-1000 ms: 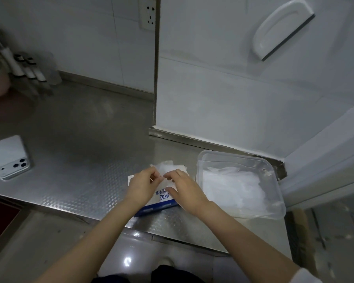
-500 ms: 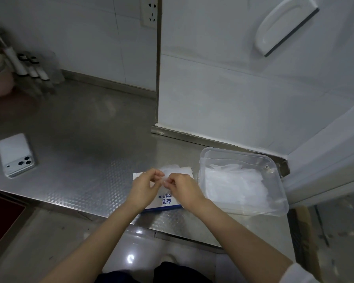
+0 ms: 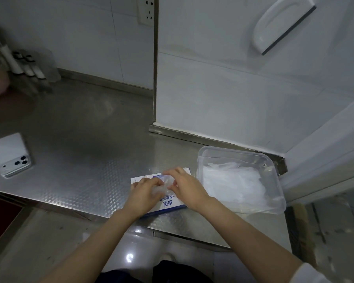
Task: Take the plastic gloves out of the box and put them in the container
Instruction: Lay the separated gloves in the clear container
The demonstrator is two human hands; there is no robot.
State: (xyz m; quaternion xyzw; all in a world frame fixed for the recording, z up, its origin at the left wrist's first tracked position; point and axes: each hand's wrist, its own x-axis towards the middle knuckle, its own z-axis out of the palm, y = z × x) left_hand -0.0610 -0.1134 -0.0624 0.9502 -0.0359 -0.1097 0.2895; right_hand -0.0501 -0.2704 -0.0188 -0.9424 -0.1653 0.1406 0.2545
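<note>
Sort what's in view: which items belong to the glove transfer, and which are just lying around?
In the job:
- glove box
- glove, pinched by left hand and right hand over the box
- clear container
- gloves already inside

Lying about:
- phone on the counter
- wall socket
- white wall fixture
</note>
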